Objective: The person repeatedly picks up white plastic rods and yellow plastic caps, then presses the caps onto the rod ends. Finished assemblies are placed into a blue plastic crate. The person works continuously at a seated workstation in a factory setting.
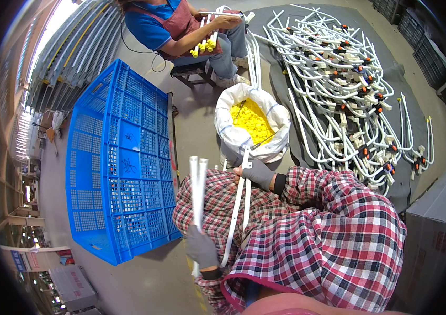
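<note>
White tubes (197, 191) sit clasped in the left grip (202, 249). Near the sack (225, 113), the right grip (258, 174) grasps more tubing (236, 207).

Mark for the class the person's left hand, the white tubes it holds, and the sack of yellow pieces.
Left hand (202, 249): head view, on its gloved back.
White tubes (201, 189): head view, on the shaft of one.
Sack (282, 117): head view, on its folded rim, right side.

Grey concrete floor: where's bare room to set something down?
Bare floor lies between the blue perforated plastic crate and open white woven sack, and below the crate in view. Crowded: the plaid-covered lap with held white tubes, and dark grey mat under heaped curved tubes.
</note>
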{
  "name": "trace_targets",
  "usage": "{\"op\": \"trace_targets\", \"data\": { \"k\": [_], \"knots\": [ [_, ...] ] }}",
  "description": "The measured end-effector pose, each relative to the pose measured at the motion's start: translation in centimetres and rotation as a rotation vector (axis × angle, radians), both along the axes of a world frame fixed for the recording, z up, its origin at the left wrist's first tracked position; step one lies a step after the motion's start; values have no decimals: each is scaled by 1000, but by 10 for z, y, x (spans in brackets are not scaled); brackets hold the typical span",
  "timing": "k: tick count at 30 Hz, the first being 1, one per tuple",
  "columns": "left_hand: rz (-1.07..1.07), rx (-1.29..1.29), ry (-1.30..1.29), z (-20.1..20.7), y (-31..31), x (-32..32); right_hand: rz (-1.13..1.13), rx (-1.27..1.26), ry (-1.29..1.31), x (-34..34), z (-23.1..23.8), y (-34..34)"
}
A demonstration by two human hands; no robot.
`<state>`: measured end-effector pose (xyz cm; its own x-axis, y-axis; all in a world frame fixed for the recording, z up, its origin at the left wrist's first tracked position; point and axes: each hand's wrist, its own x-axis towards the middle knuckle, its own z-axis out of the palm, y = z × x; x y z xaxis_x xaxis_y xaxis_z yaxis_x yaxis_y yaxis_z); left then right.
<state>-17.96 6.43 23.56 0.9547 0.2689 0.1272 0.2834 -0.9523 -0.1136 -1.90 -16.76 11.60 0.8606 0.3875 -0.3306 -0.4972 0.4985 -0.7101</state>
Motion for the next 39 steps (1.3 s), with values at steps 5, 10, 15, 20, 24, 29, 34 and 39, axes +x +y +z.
{"op": "trace_targets", "data": {
  "k": [5, 10, 15, 20, 24, 29, 34, 39],
  "knots": [
    [-24, 138, 79, 0, 5, 28, 4, -161, -86, 7, -2, -3],
    [-231, 90, -100, -34, -30, 24, -256, -828, -535, 5, 9, -8],
    [-225, 61, -4, -53, -58, 29, -350, -1005, -1323, 22, 31, -8],
    [-301, -12, 65, -49, -51, 40, 395, -806, -1662, 45, 46, 10],
    [-409, -318, -167, -41, -32, 48, 361, -835, -1622, 37, 39, 4],
    [-272, -184, -7, -31, -15, 64, 184, -896, -1588, 12, 24, -13],
    [-283, -308, -84, -7, 2, 87, 196, -954, -1322, -8, 21, -41],
    [-235, -323, 47, -21, -16, 93, 178, -1016, -1225, -14, 16, -47]
  ]
}}
